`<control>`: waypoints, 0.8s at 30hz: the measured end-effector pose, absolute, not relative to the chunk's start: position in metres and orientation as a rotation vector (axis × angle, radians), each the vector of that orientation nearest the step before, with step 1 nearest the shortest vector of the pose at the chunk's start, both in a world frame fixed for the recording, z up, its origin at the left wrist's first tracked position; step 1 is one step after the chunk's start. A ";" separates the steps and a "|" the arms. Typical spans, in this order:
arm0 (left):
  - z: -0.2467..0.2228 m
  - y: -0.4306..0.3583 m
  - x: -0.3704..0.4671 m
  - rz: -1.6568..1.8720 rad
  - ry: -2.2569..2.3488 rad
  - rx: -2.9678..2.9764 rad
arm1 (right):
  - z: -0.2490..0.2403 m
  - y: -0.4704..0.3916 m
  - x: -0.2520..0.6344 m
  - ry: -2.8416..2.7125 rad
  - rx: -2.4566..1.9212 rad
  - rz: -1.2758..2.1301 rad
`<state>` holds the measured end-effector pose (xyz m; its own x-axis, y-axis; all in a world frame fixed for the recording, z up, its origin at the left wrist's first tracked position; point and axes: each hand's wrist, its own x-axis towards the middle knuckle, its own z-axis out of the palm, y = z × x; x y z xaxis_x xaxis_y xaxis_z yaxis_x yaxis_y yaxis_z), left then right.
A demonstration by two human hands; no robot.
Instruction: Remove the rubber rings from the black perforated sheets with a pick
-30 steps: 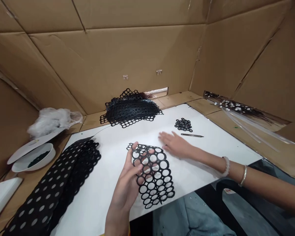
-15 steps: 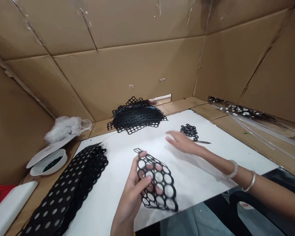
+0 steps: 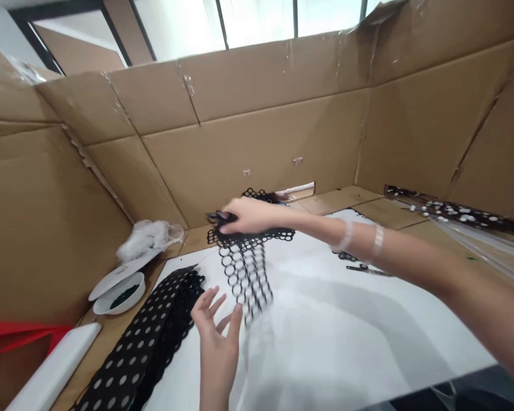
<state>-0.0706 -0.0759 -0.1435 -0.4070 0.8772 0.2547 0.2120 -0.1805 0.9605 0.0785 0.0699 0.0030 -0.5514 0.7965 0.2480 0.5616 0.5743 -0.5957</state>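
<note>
My right grip (image 3: 251, 216) pinches the black ring mesh (image 3: 249, 279), dangling at my 12 o'clock, rings apparently already joined; left grip (image 3: 218, 328) spread, empty at 11; loose rings (image 3: 346, 257) remain at 1.

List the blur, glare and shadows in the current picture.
Head view: the bracelets and the lower end of the black ring mesh look smeared; same head view: windows washed out bright, soft shadows across the white board.

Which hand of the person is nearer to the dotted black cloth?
Left. The left hand is near the right edge of the dotted black cloth; the right hand is farther, at the black mesh pile.
</note>
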 end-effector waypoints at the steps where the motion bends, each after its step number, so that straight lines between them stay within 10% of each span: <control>1: -0.144 -0.073 -0.073 1.736 1.579 1.251 | 0.023 0.087 0.063 -2.310 -1.093 0.577; 7: -0.155 -0.066 -0.075 1.775 1.518 1.219 | 0.052 0.160 0.039 -2.102 -1.462 0.332; 24: -0.156 -0.070 -0.042 1.402 1.461 1.431 | -0.190 0.090 0.254 -2.131 -2.054 0.230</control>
<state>-0.0419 -0.0699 -0.1555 -0.1927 0.9560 0.2211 0.2602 -0.1675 0.9509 0.2539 0.0903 -0.1904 -0.0352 0.9992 0.0172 0.9726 0.0382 -0.2294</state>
